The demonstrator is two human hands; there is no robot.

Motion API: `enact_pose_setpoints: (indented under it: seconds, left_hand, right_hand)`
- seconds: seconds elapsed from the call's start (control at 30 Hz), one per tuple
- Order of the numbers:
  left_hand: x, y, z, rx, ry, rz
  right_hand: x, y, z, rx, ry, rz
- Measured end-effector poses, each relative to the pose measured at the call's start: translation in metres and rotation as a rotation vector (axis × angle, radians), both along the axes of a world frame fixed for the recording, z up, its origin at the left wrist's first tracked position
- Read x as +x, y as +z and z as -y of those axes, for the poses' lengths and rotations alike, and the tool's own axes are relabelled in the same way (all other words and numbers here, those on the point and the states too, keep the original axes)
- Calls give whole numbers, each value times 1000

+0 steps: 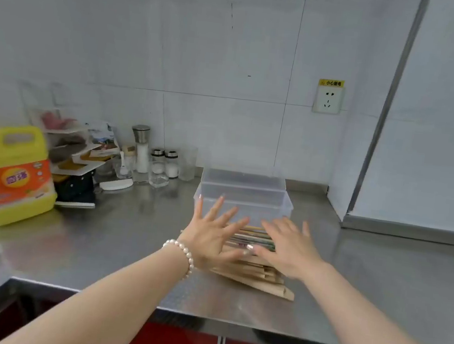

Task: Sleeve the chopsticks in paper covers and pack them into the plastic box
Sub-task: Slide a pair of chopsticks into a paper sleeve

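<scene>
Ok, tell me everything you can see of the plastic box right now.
The plastic box is a clear, colourless rectangular tub with a rolled rim, no lid on it, and it looks empty. It stands upright on the steel counter, long side toward the camera, just behind the pile of chopsticks and paper covers. A second clear piece, perhaps its lid, stands right behind it. The spread left hand overlaps its front wall in view; contact cannot be told.

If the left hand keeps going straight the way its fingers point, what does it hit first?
Most likely the near wall of the clear plastic box: the left hand points at it, open. Depth is uncertain.
</scene>
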State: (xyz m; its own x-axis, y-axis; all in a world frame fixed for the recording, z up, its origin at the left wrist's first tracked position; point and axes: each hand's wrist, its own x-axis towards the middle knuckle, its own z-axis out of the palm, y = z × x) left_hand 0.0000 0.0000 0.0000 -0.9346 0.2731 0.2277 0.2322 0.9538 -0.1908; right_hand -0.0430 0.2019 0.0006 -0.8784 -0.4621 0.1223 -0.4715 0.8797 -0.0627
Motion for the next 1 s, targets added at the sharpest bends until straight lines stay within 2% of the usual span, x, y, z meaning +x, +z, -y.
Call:
enact_pose_setpoints:
  seconds: [0.1,0.27,0.63,0.83,1.0]
  left_hand:
    - [17,-19,-1,-10,-61,113]
    - [21,-45,1,22,-85,217]
    - [-16,-61,1,80,-150,264]
    - [-15,-73,8,91,-226,129]
    - [-11,-79,10,114,-360,-70]
  right_hand:
    - [17,-15,-8,97,17,54]
    - [31,-32,-18,102,66,81]
    - [-15,-46,-21,107,100,64]
    - [-23,-44,-20,-5,286,66]
    - [-46,-45,-10,-322,164,28]
